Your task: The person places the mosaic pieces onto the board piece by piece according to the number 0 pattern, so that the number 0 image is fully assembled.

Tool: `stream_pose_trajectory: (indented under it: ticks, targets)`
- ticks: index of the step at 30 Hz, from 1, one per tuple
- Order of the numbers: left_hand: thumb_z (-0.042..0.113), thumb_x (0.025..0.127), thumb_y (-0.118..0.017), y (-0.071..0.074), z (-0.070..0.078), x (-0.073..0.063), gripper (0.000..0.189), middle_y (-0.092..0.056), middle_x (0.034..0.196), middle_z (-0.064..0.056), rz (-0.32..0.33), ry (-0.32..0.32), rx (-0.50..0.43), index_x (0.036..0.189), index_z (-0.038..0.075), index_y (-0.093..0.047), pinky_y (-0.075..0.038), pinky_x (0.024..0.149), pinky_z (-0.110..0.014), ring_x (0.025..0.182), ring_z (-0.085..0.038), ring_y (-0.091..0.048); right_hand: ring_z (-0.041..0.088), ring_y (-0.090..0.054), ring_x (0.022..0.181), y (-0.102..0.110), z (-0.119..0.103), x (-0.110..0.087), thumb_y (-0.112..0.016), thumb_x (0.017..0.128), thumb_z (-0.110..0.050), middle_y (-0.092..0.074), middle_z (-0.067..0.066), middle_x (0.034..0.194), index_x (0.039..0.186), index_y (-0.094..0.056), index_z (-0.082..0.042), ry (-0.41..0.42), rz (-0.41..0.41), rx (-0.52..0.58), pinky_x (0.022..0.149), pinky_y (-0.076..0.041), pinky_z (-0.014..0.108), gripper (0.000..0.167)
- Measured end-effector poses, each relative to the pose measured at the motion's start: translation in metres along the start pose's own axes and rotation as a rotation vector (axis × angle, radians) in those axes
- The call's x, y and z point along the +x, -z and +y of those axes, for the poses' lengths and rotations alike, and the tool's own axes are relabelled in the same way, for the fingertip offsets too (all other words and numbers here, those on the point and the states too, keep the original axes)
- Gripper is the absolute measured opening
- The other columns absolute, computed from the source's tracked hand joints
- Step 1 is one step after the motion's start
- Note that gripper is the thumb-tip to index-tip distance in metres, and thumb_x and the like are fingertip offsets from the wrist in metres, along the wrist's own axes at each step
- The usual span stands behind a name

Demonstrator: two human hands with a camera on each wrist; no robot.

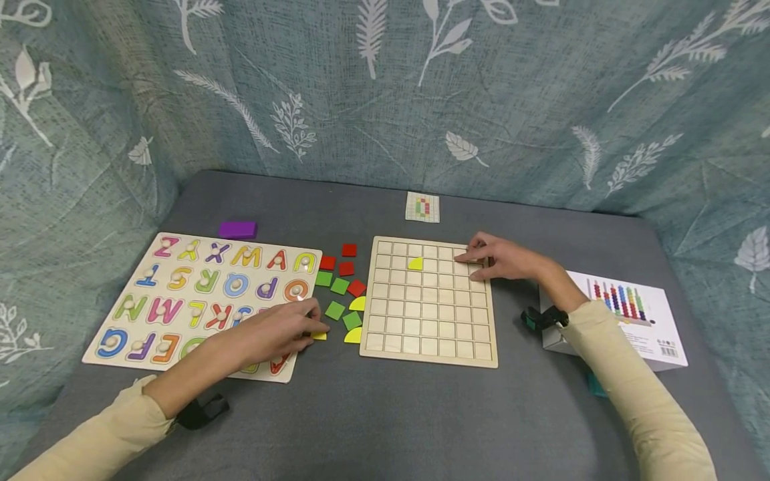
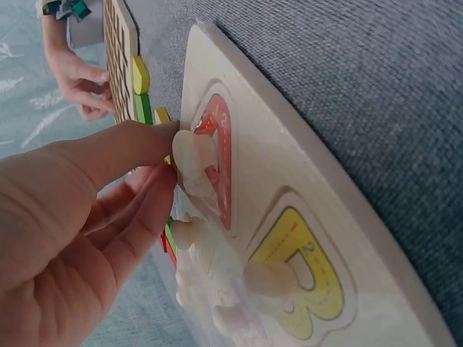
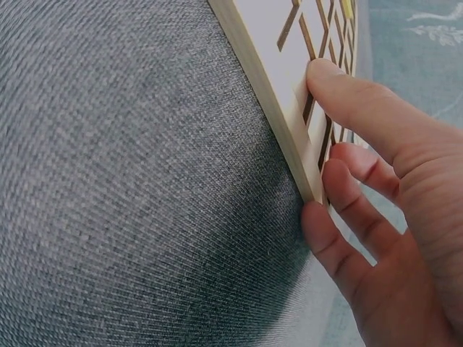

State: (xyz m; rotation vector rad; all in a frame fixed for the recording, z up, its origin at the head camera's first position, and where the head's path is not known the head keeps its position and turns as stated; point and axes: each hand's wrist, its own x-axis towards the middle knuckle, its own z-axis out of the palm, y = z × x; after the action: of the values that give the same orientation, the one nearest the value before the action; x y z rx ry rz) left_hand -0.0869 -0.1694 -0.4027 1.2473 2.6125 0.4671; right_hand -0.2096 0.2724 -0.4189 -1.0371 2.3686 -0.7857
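My left hand is at the lower right corner of the wooden letter puzzle. Its thumb and fingertips pinch a yellow piece, mostly covered by the fingers. In the left wrist view the thumb passes close to the knob of the red letter A. My right hand rests at the upper right corner of the wooden grid board. The right wrist view has the thumb on the board's face and another fingertip at its edge. One yellow rounded piece lies in a grid cell.
Red squares, green squares and yellow rounded pieces lie between the grid board and the letter puzzle. A pattern card sits behind the board. A purple block is at back left, a white box at right.
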Motion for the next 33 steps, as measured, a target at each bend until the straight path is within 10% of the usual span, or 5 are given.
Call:
stream_pose_trajectory:
  ticks: [33]
  targets:
    - [0.013,0.083,-0.075,0.0027,-0.0025,-0.0010,0.024,-0.059,0.097,0.001,0.011,-0.003,0.028,0.107,0.014,-0.073,-0.045,0.066,-0.021,0.082,-0.008,-0.048,0.023,-0.051,0.098,0.0019,-0.0033,0.0010,-0.074,0.085,-0.017,-0.052,0.012,0.109,0.119,-0.062,-0.005,-0.061,0.042,-0.077,0.086,-0.044,0.043,0.038]
